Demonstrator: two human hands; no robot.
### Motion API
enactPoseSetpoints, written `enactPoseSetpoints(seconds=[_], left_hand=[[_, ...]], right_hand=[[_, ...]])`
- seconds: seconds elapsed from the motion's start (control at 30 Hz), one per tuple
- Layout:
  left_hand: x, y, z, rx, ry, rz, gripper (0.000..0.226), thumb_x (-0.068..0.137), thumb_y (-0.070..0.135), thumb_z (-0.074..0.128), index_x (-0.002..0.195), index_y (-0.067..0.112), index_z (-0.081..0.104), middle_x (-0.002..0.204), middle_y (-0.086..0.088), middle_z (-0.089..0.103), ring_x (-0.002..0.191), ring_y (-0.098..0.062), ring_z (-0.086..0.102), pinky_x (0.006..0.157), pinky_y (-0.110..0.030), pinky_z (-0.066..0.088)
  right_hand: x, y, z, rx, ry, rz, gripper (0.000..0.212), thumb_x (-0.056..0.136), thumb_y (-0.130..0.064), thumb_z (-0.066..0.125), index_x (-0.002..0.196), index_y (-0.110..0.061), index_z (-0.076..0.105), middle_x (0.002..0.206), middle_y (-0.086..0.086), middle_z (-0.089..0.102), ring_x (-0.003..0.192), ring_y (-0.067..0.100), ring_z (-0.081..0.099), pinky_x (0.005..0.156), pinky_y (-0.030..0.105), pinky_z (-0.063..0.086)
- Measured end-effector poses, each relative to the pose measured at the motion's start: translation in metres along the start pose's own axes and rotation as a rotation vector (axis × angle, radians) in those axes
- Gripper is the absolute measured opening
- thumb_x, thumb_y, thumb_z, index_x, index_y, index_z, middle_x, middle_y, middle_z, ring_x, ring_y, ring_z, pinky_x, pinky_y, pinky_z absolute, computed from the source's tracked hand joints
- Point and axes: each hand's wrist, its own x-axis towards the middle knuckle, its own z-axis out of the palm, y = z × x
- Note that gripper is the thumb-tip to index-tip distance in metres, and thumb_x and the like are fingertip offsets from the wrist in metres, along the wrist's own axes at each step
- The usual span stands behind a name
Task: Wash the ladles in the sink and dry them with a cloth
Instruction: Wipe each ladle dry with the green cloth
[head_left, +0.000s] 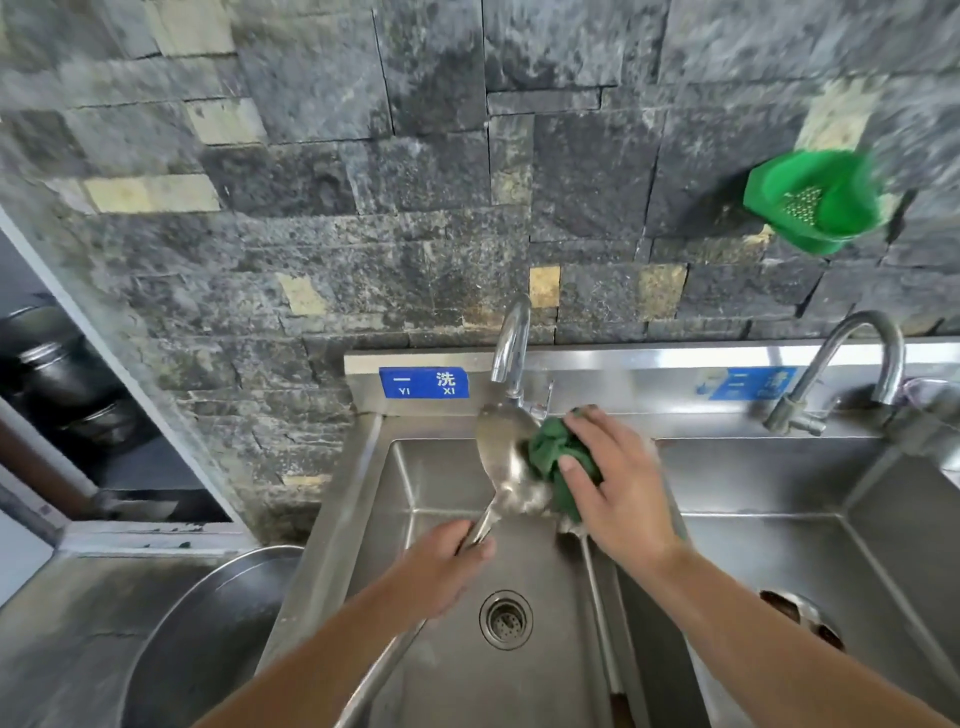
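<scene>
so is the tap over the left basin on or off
Off, it seems: no stream falls from the tap spout above the ladle.

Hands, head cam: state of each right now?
Left hand: closed around the ladle handle, bowl raised over the left sink basin.
Right hand: holding the green cloth pressed against the ladle bowl.

below both hands the left basin (441, 519) lay open down to its drain (506, 619). just behind the right hand (621, 491) the faucet (511, 353) and backsplash (597, 382) closed the way. a second ladle (597, 597) leaned along the divider under the right wrist. left of the left hand (441, 566) a big steel bowl (208, 639) crowded the counter.
</scene>
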Motion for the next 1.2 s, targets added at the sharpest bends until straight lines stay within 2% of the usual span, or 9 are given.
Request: enactPoseSetpoints(seconds=[0.13,0.4,0.53,0.63,0.83,0.93,1.03,1.1,1.2], left_hand=[[-0.006,0.030,0.004,0.036,0.037,0.101,0.017,0.099,0.023,0.048,0.091,0.011,0.056,0.063,0.002,0.050,0.043,-0.003,0.041,0.044,-0.019,0.036],[-0.018,0.038,-0.023,0.291,0.182,0.218,0.024,0.095,0.031,0.048,0.074,0.023,0.042,0.060,0.006,0.046,0.048,-0.007,0.037,0.048,-0.024,0.030],[-0.020,0.037,-0.034,0.398,0.182,0.236,0.027,0.091,0.045,0.046,0.080,0.019,0.046,0.067,-0.002,0.055,0.056,-0.014,0.047,0.054,-0.029,0.037],[-0.026,0.032,-0.031,0.382,0.171,0.293,0.029,0.092,0.043,0.048,0.074,0.019,0.043,0.060,0.003,0.048,0.051,-0.010,0.042,0.052,-0.029,0.035],[-0.033,0.039,-0.027,0.060,0.150,0.278,0.036,0.097,0.029,0.055,0.066,0.018,0.039,0.046,0.011,0.041,0.043,-0.003,0.034,0.047,-0.022,0.031],[-0.033,0.046,-0.024,-0.122,0.127,0.203,0.033,0.099,0.028,0.052,0.072,0.015,0.040,0.047,0.010,0.037,0.040,-0.006,0.032,0.043,-0.022,0.028],[-0.029,0.066,-0.030,-0.328,0.053,0.133,0.030,0.102,0.023,0.049,0.078,0.010,0.037,0.048,0.002,0.033,0.036,-0.008,0.029,0.037,-0.020,0.027],[-0.027,0.078,-0.039,-0.297,-0.058,0.112,0.027,0.102,0.024,0.048,0.080,0.012,0.038,0.050,0.001,0.033,0.037,-0.011,0.030,0.037,-0.021,0.030],[-0.022,0.088,-0.045,0.060,-0.085,0.139,0.019,0.101,0.029,0.047,0.087,0.015,0.044,0.056,0.000,0.045,0.042,-0.015,0.040,0.045,-0.025,0.041]], right_hand=[[0.008,-0.044,0.021,-0.419,-0.110,-0.227,0.059,0.084,-0.064,0.051,0.136,-0.036,0.051,0.148,0.004,0.045,0.134,0.040,0.039,0.102,0.057,0.040],[0.056,-0.087,0.008,-0.560,-0.255,-0.405,0.049,0.083,-0.062,0.047,0.126,-0.039,0.055,0.142,-0.005,0.045,0.131,0.031,0.043,0.100,0.058,0.043],[0.088,-0.096,-0.014,-0.437,-0.406,-0.176,0.051,0.085,-0.067,0.042,0.131,-0.047,0.051,0.142,-0.015,0.044,0.126,0.021,0.047,0.098,0.044,0.049],[0.106,-0.083,-0.027,-0.184,-0.454,-0.005,0.046,0.086,-0.065,0.051,0.127,-0.044,0.059,0.135,-0.016,0.055,0.121,0.012,0.053,0.100,0.034,0.046],[0.090,-0.058,-0.041,0.179,-0.208,0.202,0.040,0.090,-0.047,0.063,0.128,-0.035,0.063,0.120,-0.010,0.063,0.113,0.012,0.058,0.097,0.023,0.042],[0.056,-0.059,-0.034,0.218,-0.084,0.177,0.061,0.086,-0.051,0.061,0.143,-0.033,0.047,0.134,-0.009,0.048,0.121,0.010,0.049,0.104,0.027,0.039],[0.021,-0.070,-0.009,0.214,-0.033,0.134,0.083,0.083,-0.047,0.067,0.154,-0.027,0.028,0.152,-0.005,0.023,0.137,0.008,0.030,0.111,0.019,0.025],[0.011,-0.070,0.004,0.201,0.043,0.152,0.081,0.085,-0.035,0.072,0.153,-0.027,0.028,0.155,0.001,0.019,0.143,0.014,0.025,0.116,0.025,0.026],[0.006,-0.063,0.004,0.225,0.155,0.167,0.072,0.084,-0.023,0.075,0.147,-0.027,0.041,0.152,0.001,0.028,0.140,0.014,0.031,0.116,0.035,0.033]])
